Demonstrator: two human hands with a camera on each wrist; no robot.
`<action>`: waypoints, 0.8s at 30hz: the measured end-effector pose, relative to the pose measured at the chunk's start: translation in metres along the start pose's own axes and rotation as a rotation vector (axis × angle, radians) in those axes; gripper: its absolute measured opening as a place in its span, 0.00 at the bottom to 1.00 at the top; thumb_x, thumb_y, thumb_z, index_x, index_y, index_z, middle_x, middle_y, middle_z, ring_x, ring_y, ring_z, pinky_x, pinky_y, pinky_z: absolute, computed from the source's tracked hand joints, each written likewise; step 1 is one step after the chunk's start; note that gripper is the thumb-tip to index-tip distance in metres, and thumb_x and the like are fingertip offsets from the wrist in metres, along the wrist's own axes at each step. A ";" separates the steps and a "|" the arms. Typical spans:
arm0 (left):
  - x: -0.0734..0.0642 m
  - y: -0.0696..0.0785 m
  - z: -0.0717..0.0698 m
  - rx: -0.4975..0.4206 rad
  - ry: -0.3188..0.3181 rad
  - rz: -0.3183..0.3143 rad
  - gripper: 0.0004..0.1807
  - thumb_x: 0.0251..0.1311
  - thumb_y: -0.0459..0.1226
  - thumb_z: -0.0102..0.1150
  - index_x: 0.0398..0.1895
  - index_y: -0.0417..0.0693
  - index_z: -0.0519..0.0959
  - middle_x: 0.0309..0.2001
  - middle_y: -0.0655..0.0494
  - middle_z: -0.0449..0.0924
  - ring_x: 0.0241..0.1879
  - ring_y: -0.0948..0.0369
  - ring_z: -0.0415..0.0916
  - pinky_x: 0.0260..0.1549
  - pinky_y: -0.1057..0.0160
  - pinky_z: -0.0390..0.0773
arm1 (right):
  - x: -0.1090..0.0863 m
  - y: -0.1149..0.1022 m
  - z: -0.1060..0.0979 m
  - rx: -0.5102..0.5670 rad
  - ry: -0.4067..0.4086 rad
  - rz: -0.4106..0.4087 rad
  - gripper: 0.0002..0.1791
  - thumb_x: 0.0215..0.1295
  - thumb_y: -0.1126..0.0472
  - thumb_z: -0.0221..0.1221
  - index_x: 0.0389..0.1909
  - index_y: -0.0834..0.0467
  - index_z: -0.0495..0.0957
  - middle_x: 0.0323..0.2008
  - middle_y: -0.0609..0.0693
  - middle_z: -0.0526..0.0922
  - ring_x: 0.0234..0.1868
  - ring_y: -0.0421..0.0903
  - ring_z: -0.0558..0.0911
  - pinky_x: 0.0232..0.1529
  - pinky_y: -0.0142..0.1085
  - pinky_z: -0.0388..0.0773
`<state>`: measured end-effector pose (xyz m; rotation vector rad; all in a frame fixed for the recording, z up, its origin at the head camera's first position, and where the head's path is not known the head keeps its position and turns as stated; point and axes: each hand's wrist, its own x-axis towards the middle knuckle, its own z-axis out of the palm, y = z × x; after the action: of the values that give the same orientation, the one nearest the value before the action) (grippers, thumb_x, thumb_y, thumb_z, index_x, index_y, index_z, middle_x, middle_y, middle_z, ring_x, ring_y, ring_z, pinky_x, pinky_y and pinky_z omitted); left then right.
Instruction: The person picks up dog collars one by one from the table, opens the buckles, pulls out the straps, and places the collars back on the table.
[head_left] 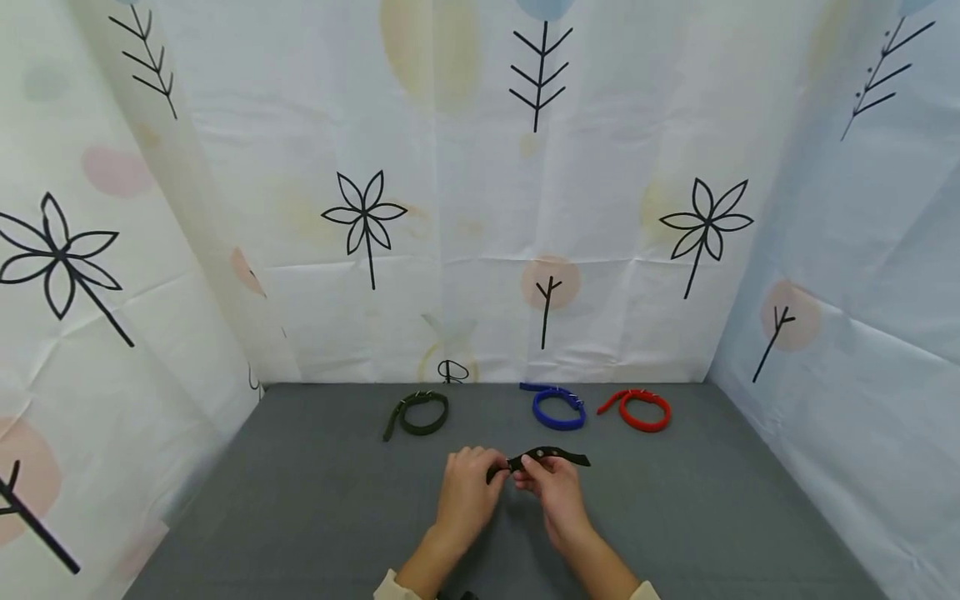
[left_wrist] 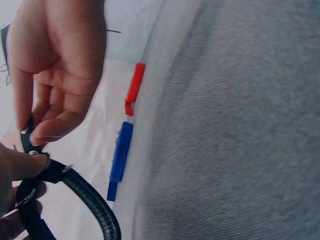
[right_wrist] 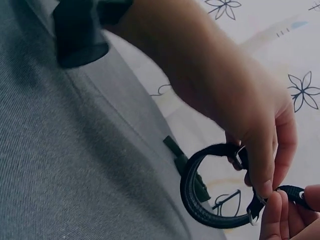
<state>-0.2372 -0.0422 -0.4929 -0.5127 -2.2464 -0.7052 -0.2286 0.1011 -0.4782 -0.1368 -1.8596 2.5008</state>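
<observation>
A black collar is bent into a loop between my hands, above the grey table. My left hand grips it beside the metal buckle, and the thumb presses on the strap. My right hand pinches the strap near its free end, which sticks out to the right in the head view. The round loop hangs below the left hand in the right wrist view, with metal rings on it. In the left wrist view, metal studs show on the strap between the two hands' fingertips.
Toward the back of the grey table lie three coiled collars: a dark green collar, a blue collar and a red collar. Patterned white cloth stands behind and on both sides. A dark device sits on the left wrist.
</observation>
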 end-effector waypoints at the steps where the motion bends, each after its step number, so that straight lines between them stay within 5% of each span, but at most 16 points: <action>1: 0.000 0.000 0.000 -0.003 0.015 0.009 0.12 0.40 0.36 0.78 0.24 0.54 0.81 0.23 0.64 0.76 0.23 0.64 0.68 0.28 0.61 0.65 | 0.000 -0.001 0.000 0.001 0.000 0.004 0.09 0.70 0.67 0.55 0.42 0.72 0.72 0.31 0.52 0.81 0.29 0.42 0.82 0.34 0.35 0.80; 6: 0.001 0.002 0.002 0.034 0.061 0.046 0.13 0.39 0.36 0.78 0.23 0.54 0.80 0.22 0.63 0.75 0.23 0.64 0.68 0.27 0.62 0.65 | 0.000 -0.004 0.000 -0.001 0.004 0.011 0.09 0.70 0.67 0.55 0.43 0.72 0.71 0.31 0.53 0.81 0.29 0.42 0.82 0.34 0.34 0.80; 10: 0.002 0.002 0.002 0.050 0.032 0.045 0.14 0.40 0.36 0.78 0.24 0.54 0.78 0.23 0.64 0.75 0.23 0.64 0.68 0.27 0.62 0.65 | -0.002 -0.008 0.000 0.012 -0.019 0.018 0.09 0.71 0.67 0.54 0.43 0.70 0.70 0.31 0.52 0.80 0.30 0.42 0.81 0.34 0.34 0.79; 15: 0.003 0.001 0.001 -0.041 -0.012 0.015 0.13 0.45 0.36 0.75 0.26 0.54 0.76 0.24 0.64 0.72 0.24 0.64 0.67 0.26 0.64 0.65 | 0.001 -0.013 -0.002 0.044 -0.064 0.017 0.08 0.71 0.66 0.54 0.41 0.69 0.71 0.30 0.52 0.79 0.30 0.43 0.81 0.35 0.34 0.79; 24: 0.002 -0.008 0.000 -0.264 -0.261 -0.050 0.11 0.57 0.36 0.68 0.32 0.58 0.74 0.28 0.67 0.69 0.28 0.67 0.67 0.30 0.65 0.68 | 0.004 -0.012 -0.002 0.128 -0.037 0.059 0.05 0.70 0.67 0.55 0.35 0.65 0.71 0.27 0.51 0.79 0.27 0.41 0.81 0.32 0.33 0.79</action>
<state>-0.2426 -0.0478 -0.4936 -0.7135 -2.4265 -1.0189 -0.2326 0.1070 -0.4679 -0.1456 -1.7260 2.6708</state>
